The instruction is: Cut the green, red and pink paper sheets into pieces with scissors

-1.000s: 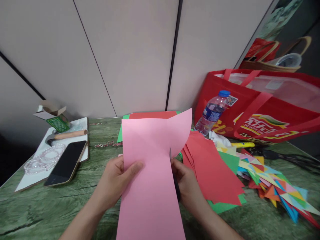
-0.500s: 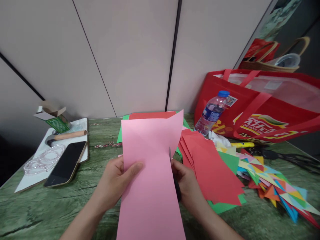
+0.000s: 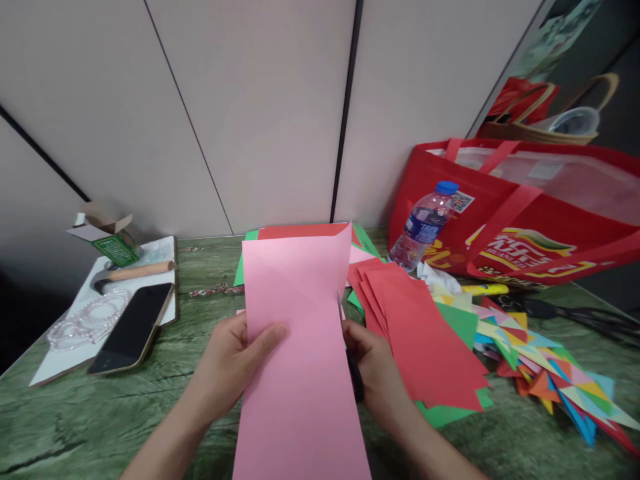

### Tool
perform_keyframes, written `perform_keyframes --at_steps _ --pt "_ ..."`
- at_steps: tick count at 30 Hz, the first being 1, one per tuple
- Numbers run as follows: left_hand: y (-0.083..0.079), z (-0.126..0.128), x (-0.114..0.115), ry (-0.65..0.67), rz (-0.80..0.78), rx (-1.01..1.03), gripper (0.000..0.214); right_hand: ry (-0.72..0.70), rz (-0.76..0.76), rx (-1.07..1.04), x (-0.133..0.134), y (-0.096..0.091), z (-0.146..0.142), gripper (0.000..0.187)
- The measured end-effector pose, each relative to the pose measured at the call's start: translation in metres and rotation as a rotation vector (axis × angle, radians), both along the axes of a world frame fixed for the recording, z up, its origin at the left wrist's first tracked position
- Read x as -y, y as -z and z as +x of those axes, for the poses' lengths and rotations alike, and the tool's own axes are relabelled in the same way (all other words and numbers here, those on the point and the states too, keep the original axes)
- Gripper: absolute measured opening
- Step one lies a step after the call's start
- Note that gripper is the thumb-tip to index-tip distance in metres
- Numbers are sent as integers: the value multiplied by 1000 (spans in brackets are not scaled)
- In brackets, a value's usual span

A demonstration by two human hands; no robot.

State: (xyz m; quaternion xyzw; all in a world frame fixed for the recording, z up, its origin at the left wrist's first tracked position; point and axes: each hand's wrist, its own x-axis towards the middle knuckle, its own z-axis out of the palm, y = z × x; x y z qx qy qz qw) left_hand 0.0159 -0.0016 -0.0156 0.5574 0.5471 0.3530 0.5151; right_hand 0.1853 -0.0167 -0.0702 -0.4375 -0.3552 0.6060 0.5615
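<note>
A long sheet of pink paper (image 3: 300,400) stands up in front of me, its top right corner curled. My left hand (image 3: 240,360) grips its left edge, thumb on the near face and fingers behind. In my right hand (image 3: 373,360) is a pair of scissors (image 3: 354,377) with black handles, closed in by the fingers. Their blades touch the sheet's right edge; the tip shows just above my fingers, and the rest is mostly hidden. Right beside that hand lies a fanned stack of red paper strips (image 3: 425,333) over green paper (image 3: 445,415).
At left, a phone (image 3: 133,327), beads (image 3: 90,320), a wooden-handled tool (image 3: 140,271) and a small green box (image 3: 113,243) rest on a white board. A bottle (image 3: 423,227), red bag (image 3: 500,220) and folded coloured paper pieces (image 3: 565,373) are at right.
The flap at the sheet's top right has swung inward to the left, showing more of the red strips and papers behind. Both hands stay in nearly the same place.
</note>
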Motion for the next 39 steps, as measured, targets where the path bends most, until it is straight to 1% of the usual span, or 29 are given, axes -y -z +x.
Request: perform_keyframes --at_steps 6,10,12,15,18,20,23,26,28,31,34,39 --pt "1 0 0 0 -14 29 23 -2 -10 5 0 -5 -1 9" --pt "3 -2 1 24 -9 108 18 -20 18 31 3 -4 0 9" --pt "4 -2 0 -9 11 175 18 -19 41 46 5 -4 0 7" --pt "3 -2 0 -118 19 245 26 -21 80 75 6 -5 -2 8" --pt "0 1 0 -224 -2 213 31 -77 99 61 7 -5 -4 11" --pt "-2 4 2 -251 -17 153 31 -127 109 46 7 -5 -5 15" --pt "-7 8 5 -234 -20 28 32 -139 134 35 8 -5 -5 18" --pt "-10 10 8 -221 -4 -38 33 -127 176 37 8 -7 -5 28" --pt "-11 11 9 -213 -20 -32 33 -113 199 39 7 -7 -5 33" --pt "-11 11 9 -212 -52 9 31 -98 205 80 7 -4 -4 34" --pt "-12 11 8 -218 -33 19 30 -104 189 154 7 -2 -3 35" --pt "-14 11 7 -225 19 -13 30 -96 155 194 6 -3 -2 28"
